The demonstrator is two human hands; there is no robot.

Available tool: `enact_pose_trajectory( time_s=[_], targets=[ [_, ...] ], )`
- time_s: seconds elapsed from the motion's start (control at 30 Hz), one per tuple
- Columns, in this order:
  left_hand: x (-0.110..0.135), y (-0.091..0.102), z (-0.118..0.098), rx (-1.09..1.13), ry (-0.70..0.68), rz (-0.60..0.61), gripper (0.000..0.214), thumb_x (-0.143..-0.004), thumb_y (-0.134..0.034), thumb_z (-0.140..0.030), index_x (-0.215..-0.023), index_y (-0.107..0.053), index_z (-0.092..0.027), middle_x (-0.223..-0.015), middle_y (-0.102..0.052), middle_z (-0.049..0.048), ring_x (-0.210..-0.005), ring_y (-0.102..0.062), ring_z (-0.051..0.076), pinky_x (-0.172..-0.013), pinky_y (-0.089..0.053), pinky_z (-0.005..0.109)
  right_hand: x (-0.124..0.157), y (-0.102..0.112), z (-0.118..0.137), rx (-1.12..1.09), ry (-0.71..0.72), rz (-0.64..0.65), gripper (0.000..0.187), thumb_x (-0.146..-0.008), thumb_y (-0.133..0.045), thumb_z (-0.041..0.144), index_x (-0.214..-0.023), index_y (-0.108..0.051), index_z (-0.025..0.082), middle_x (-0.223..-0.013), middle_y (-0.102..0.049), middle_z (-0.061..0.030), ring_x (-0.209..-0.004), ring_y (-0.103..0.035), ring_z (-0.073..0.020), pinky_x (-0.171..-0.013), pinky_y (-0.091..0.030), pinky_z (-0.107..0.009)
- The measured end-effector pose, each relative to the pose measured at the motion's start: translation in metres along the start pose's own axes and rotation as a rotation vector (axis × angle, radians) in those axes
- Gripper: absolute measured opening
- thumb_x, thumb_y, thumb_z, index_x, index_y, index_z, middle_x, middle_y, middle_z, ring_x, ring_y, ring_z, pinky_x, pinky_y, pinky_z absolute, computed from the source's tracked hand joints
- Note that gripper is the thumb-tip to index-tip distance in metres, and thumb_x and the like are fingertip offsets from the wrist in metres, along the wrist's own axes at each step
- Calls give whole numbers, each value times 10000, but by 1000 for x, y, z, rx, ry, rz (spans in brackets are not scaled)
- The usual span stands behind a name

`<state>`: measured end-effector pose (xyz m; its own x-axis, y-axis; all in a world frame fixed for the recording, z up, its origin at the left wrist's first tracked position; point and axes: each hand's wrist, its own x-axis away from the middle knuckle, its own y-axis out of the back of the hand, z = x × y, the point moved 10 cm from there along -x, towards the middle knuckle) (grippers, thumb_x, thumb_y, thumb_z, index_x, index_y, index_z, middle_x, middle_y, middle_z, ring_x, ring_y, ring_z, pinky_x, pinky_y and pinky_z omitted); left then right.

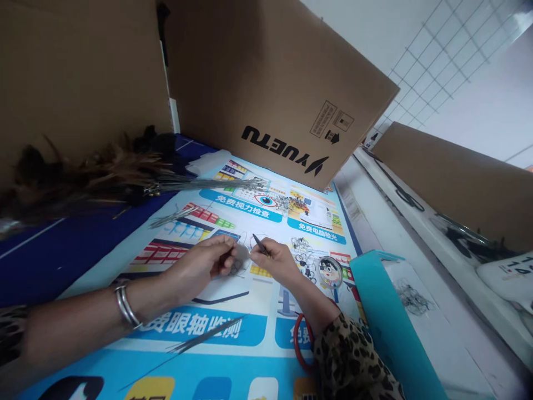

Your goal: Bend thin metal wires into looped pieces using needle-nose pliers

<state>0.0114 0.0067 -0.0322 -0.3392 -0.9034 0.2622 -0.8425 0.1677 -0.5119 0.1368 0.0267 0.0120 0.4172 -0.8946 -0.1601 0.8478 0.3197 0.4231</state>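
My left hand (219, 256) is closed in a pinch, with a fine wire (243, 239) looping at its fingertips. Close on its right, my right hand (278, 260) grips a slim dark tool with a pointed end (260, 243), tip up and to the left; its exact kind is unclear. Thin wire also shows between the two hands, too fine to trace fully. To the right of my right hand lie small dark wire loops (306, 261) and a round tin with a cartoon face (330, 271). Under my right forearm, a red handle (298, 339) is partly covered.
A printed sheet (254, 300) covers the table. Bundled wires (208, 184) with brown feathers (120, 166) lie at the left, more dark wires (208, 336) in front. A large cardboard box (266, 83) stands behind. A teal box (391, 322) and a white ledge (453, 266) flank the right.
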Motion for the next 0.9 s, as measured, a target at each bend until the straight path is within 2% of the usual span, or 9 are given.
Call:
enact_pose_trajectory(
  time_s=[0.33,0.47,0.6,0.7,0.83,0.9],
  targets=[
    [1,-2,0,52,28,-19,149,-840,-646,-265,-759,-563,-172,-604,-526,-9,-527,-442,108,-509,-351,228,2,3,-15,-59,-118,-28,280,-821,-661,465,-844,-660,186,-769,-592,12,-734,-530,-133,-711,-416,-258],
    [-1,0,0,55,19,-29,157,-835,-653,-276,-762,-566,-168,-618,-531,-9,-545,-451,112,-514,-361,226,2,2,-13,-39,-109,-19,288,-824,-652,475,-835,-657,187,-760,-582,13,-725,-522,-130,-698,-418,-255],
    [-3,1,5,52,17,-7,182,-845,-654,-311,-764,-568,-173,-611,-534,-16,-542,-449,112,-520,-357,233,0,-1,-6,10,-30,-16,243,-820,-667,439,-807,-662,196,-772,-572,11,-763,-549,-139,-734,-435,-256],
    [-4,-1,12,15,41,42,212,-862,-650,-353,-771,-585,-172,-610,-537,-17,-539,-443,110,-537,-356,243,0,2,-3,51,-1,-70,205,-821,-659,404,-793,-654,200,-803,-591,4,-802,-570,-147,-771,-444,-261],
    [-4,-2,15,-27,36,83,256,-878,-645,-399,-768,-596,-174,-614,-541,-15,-558,-444,117,-566,-355,258,1,19,-12,65,-78,-208,211,-846,-619,407,-814,-637,199,-759,-580,16,-735,-547,-138,-711,-439,-252],
    [-4,-2,13,-60,18,98,271,-893,-623,-418,-775,-604,-174,-603,-534,-15,-554,-440,122,-568,-348,266,1,27,-15,114,-102,-232,214,-855,-614,406,-816,-641,197,-749,-576,18,-717,-539,-137,-692,-428,-252]
  ],
)
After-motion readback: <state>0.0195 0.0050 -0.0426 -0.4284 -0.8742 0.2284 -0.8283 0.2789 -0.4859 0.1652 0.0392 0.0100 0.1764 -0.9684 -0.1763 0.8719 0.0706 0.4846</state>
